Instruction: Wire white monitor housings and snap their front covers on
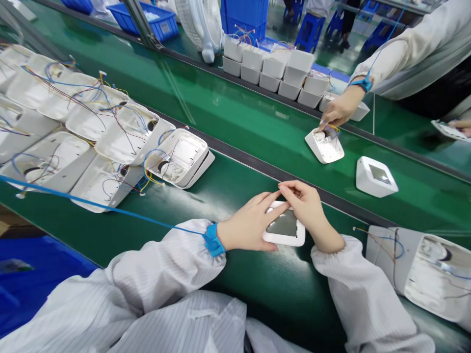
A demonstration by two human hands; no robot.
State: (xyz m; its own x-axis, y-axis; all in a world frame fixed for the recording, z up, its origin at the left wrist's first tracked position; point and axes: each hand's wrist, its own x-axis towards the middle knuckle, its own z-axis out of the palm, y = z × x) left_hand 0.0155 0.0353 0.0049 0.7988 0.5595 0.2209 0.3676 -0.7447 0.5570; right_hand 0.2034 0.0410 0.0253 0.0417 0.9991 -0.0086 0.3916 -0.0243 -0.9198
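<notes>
A white square device with a grey screen lies in front of me on the green workbench. My left hand grips it from the left, with the thumb at its lower edge and the fingers reaching over the top of the screen. My right hand is bent around its upper right corner, fingertips pressed together and meeting those of the left. What the right fingertips pinch is hidden. A blue wrist strap with a cord circles my left wrist.
Open white housings with loose wires are stacked at left; a grey-white housing lies at right. Across the green conveyor, a co-worker's hand touches a wired shell. A finished-looking white unit sits on the belt.
</notes>
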